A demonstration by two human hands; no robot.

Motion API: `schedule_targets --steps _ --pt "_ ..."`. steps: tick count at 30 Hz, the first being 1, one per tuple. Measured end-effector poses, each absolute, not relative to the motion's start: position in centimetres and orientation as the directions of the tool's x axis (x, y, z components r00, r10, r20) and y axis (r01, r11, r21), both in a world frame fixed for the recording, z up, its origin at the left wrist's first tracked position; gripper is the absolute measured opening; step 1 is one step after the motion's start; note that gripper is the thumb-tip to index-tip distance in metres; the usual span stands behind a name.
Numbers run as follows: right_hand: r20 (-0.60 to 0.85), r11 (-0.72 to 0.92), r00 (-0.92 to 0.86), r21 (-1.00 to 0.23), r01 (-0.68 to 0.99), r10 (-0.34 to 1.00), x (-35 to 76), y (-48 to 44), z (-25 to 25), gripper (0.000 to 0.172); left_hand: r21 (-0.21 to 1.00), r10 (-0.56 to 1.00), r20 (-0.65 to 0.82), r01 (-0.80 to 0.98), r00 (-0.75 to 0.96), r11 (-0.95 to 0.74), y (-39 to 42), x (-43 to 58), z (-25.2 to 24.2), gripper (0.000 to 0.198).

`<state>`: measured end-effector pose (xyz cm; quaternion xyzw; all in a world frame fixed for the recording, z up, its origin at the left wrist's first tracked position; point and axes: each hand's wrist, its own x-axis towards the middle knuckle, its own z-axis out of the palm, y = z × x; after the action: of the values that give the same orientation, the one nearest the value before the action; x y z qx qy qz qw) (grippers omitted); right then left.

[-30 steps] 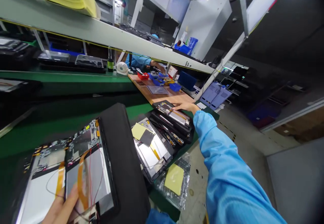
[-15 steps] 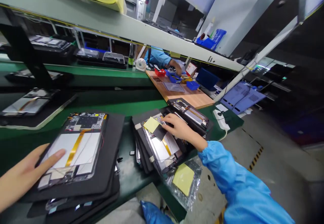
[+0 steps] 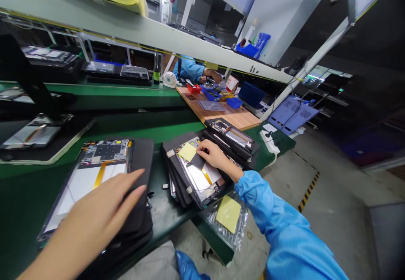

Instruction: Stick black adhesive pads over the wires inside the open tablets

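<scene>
My left hand (image 3: pixel 95 216) lies flat with fingers stretched out over an opened tablet (image 3: pixel 91 170) that rests on black foam pads at the near left of the green bench (image 3: pixel 158 128). My right hand (image 3: pixel 213 156), in a blue sleeve, rests on a second opened tablet (image 3: pixel 198 174) atop a stack of black trays, its fingers curled by a dark patch and a yellow pad (image 3: pixel 187 151). A third stack of opened tablets (image 3: pixel 230 134) lies just beyond that hand.
A clear bag with a yellow sheet (image 3: pixel 228 214) hangs at the bench's near edge. Another person in blue (image 3: pixel 193 69) works at a wooden table (image 3: pixel 221 113) with blue bins. More tablets on trays sit at the left, and a shelf (image 3: pixel 126 26) runs overhead.
My left hand has slid right across the near tablet onto its foam pad. My right hand came back from the far stack to the middle tablet and stays there.
</scene>
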<state>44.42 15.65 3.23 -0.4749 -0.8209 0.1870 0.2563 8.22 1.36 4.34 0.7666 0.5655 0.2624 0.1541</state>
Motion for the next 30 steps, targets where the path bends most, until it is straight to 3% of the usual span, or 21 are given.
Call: schedule_targets --steps 3,6,9,15,18,22,24,26,28,30 --pt "0.236 0.419 -0.348 -0.563 0.712 0.907 44.7 14.9 3.3 0.011 0.336 0.881 0.096 0.818 0.463 -0.467 6.1 15.5 6.8 0.048" --pt "0.238 0.361 -0.272 -0.578 0.732 0.933 45.2 13.5 3.4 0.030 0.320 0.876 0.045 0.823 0.481 -0.468 11.3 20.5 7.2 0.041" --pt "0.247 0.310 -0.196 -0.614 0.726 0.949 45.2 12.0 3.2 0.024 0.332 0.885 0.014 0.833 0.466 -0.443 14.6 23.1 5.8 0.042" --pt "0.281 0.249 -0.036 -0.775 0.581 0.959 44.2 10.5 3.0 0.013 0.457 0.871 -0.004 0.776 0.492 -0.436 16.3 23.5 5.1 0.031" --pt "0.241 0.240 -0.054 -0.870 0.431 0.969 43.4 8.9 4.1 0.024 0.573 0.862 0.070 0.688 0.501 -0.446 15.0 21.6 7.0 0.027" --pt "0.197 0.226 -0.138 -0.943 0.245 0.971 41.2 4.8 6.0 0.033 0.722 0.847 0.172 0.521 0.504 -0.456 9.3 17.6 10.1 0.044" --pt "0.184 0.217 -0.185 -0.961 0.174 0.965 39.5 2.3 6.4 0.031 0.886 0.802 0.035 0.353 0.597 -0.301 5.4 15.7 10.8 0.048" --pt "0.228 0.255 -0.217 -0.961 0.104 0.949 37.3 -0.1 6.1 0.028 0.967 0.783 -0.106 0.247 0.613 -0.062 1.7 14.0 10.3 0.054" --pt "0.380 0.401 -0.170 -0.910 0.108 0.909 35.1 -2.3 5.2 0.037 0.979 0.824 -0.188 0.173 0.535 0.112 -1.3 12.6 8.6 0.058" --pt "0.565 0.582 -0.142 -0.779 0.233 0.813 33.2 -4.2 4.0 0.048 0.976 0.868 -0.215 0.109 0.448 0.186 -3.5 11.3 6.1 0.059"
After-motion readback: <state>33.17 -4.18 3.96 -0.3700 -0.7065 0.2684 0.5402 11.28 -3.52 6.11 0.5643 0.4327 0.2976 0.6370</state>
